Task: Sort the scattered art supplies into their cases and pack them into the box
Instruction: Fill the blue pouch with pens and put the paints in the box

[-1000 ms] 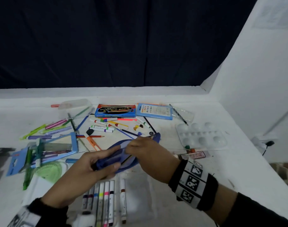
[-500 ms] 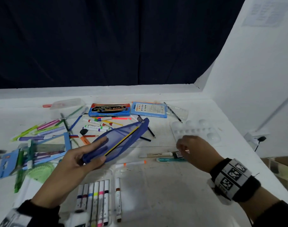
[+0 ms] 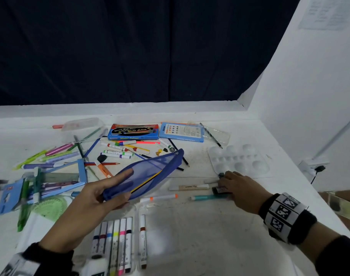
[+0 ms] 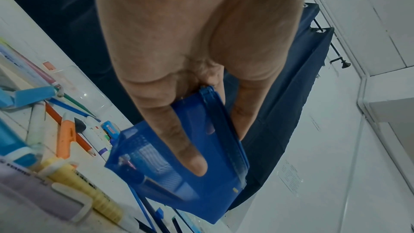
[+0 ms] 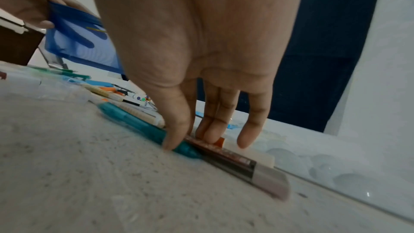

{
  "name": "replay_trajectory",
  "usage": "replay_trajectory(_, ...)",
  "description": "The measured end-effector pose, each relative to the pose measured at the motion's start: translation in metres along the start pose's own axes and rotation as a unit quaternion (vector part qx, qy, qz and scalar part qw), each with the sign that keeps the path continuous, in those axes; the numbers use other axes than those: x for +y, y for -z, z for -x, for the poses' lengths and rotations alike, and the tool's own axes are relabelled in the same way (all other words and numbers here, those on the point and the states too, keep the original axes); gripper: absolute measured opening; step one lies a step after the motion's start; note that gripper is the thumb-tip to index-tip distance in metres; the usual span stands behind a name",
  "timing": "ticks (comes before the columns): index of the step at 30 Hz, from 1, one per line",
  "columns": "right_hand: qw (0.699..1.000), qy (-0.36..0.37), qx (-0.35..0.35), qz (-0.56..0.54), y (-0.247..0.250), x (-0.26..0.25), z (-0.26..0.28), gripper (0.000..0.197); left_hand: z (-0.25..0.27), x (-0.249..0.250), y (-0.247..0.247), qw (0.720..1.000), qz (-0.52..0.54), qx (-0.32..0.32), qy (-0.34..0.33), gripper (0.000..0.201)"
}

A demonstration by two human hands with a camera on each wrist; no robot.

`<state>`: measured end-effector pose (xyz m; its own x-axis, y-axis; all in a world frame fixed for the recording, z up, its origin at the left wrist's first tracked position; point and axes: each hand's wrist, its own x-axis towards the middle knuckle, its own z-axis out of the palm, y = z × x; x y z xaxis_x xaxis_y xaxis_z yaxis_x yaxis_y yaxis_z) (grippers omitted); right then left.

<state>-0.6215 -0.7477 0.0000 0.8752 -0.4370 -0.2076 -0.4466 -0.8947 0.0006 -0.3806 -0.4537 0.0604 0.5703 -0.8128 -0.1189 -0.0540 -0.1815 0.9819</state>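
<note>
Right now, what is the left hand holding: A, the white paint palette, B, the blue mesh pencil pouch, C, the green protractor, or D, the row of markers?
B: the left hand grips the blue mesh pencil pouch above the table, thumb on top and fingers underneath, while the right hand reaches down to the pens near the paint palette.

Our left hand [image 3: 86, 204] is raised in front of us, palm turned inward, thumb on top and fingers underneath, pinching the end of a blue pouch [image 3: 150, 174]. Our right hand [image 3: 242, 190] is stretched forward and low, palm down, fingertips [image 5: 210, 135] and thumb pointing down and closing around a teal pen [image 5: 143, 127] and a dark pen [image 5: 226, 155]. Dark sleeves cover both forearms, and each wrist wears a patterned band.
</note>
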Motion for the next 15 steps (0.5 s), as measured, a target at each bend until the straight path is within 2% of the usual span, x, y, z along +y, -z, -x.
replay_trajectory(5, 1.0, -0.003, 0.008, -0.024, 0.004, -0.002, 0.003, 0.036, -0.001, 0.001, -0.002, 1.0, -0.01, -0.003, 0.013, 0.054)
replay_trajectory(9, 0.993, -0.014, 0.046, -0.107, 0.011, -0.015, 0.007, 0.028, -0.002, 0.002, -0.003, 1.0, -0.011, 0.002, 0.021, 0.055)
replay_trajectory(11, 0.981, -0.007, 0.134, -0.143, 0.02, -0.024, 0.007, 0.02, -0.002, 0.003, -0.003, 0.999, -0.027, 0.001, 0.017, 0.056)
replay_trajectory(13, 0.944, 0.021, 0.244, -0.22, 0.036, -0.037, 0.006, 0.016, -0.001, 0.005, -0.003, 0.998, -0.056, -0.011, 0.008, 0.057)
replay_trajectory(15, 0.903, 0.081, 0.309, -0.288, 0.057, -0.055, 0.003, 0.019, -0.001, 0.008, -0.005, 0.997, -0.077, -0.027, 0.002, 0.057)
